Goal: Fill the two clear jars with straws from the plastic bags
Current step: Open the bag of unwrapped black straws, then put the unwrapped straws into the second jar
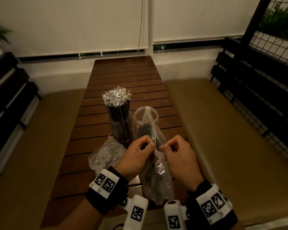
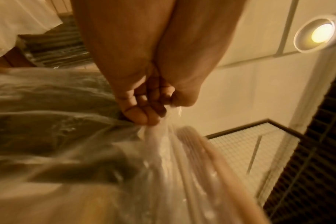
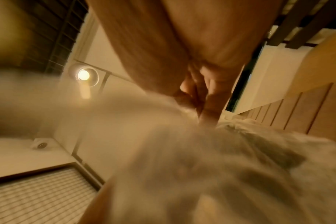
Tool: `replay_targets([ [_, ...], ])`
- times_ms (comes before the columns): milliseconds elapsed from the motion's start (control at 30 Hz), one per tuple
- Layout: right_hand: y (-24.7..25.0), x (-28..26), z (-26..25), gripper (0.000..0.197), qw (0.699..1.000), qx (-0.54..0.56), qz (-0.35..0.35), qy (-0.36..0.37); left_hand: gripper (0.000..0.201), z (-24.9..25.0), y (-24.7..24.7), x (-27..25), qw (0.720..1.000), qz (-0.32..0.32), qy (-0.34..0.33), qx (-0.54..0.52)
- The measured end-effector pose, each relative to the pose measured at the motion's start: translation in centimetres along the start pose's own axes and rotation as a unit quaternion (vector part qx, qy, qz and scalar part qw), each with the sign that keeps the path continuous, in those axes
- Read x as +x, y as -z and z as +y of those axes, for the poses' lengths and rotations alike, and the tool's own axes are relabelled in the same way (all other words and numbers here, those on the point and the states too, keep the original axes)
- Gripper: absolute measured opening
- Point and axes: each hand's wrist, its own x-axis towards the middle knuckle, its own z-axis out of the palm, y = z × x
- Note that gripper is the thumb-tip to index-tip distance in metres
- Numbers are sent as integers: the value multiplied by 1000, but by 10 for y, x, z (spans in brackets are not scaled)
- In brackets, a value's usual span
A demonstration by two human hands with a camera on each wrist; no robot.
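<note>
A clear plastic bag of dark straws stands slanted between my hands, over the near end of the slatted wooden table. My left hand pinches one side of the bag's film and my right hand pinches the other side. Behind the bag stands an empty clear jar. To its left, another clear jar holds a thick bundle of dark wrapped straws. The left wrist view shows my left hand gripping the bag. In the blurred right wrist view, my right hand grips the film.
A crumpled clear bag lies on the table left of my left wrist. Tan cushioned benches flank the table on both sides. A dark slatted and wire-mesh backrest rises at the right, another at the left.
</note>
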Motion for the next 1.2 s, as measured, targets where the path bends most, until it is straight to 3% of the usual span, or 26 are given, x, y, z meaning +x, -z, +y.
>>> replay_targets([
  [67, 7, 4, 2, 10, 999, 17, 26, -23, 18, -2, 0, -4, 999, -9, 21, -40],
  [167, 14, 8, 3, 8, 997, 53, 34, -39, 19, -6, 4, -6, 1000, 1, 21, -11],
  [300, 24, 17, 9, 9, 997, 41, 38, -44, 27, -3, 13, -9, 998, 57, 1, 37],
  [433, 43, 24, 13, 11, 994, 38, 85, -51, 27, -5, 33, -12, 992, 116, -19, 49],
  [600, 65, 30, 26, 14, 984, 70, 133, -94, 25, -22, 60, -15, 982, 165, 20, -91],
  [700, 66, 23, 28, 14, 987, 95, 100, -82, 35, -30, 58, -18, 983, 135, 26, -125],
  [733, 64, 17, 30, 24, 989, 103, 79, -74, 37, -33, 55, -19, 983, 129, 29, -131],
  [867, 56, -2, 61, 106, 987, 129, -83, -50, 40, -39, 44, -18, 980, 122, 32, -155],
  [933, 50, -7, 82, 129, 978, 108, -169, -64, 32, -42, 43, -17, 976, 119, 33, -179],
  [1000, 42, -12, 92, 126, 970, 86, -217, -72, 29, -48, 44, -16, 970, 103, 44, -214],
  [1033, 38, -14, 95, 117, 969, 72, -222, -80, 37, -52, 45, -15, 969, 80, 52, -229],
  [1100, 30, -14, 97, 88, 970, 55, -220, -87, 68, -63, 46, -13, 975, 4, 56, -216],
  [1167, 23, -13, 106, 85, 971, 47, -215, -97, 95, -69, 45, -12, 986, -74, 57, -136],
  [1200, 20, -11, 110, 86, 972, 36, -213, -88, 97, -75, 45, -11, 988, -105, 73, -90],
])
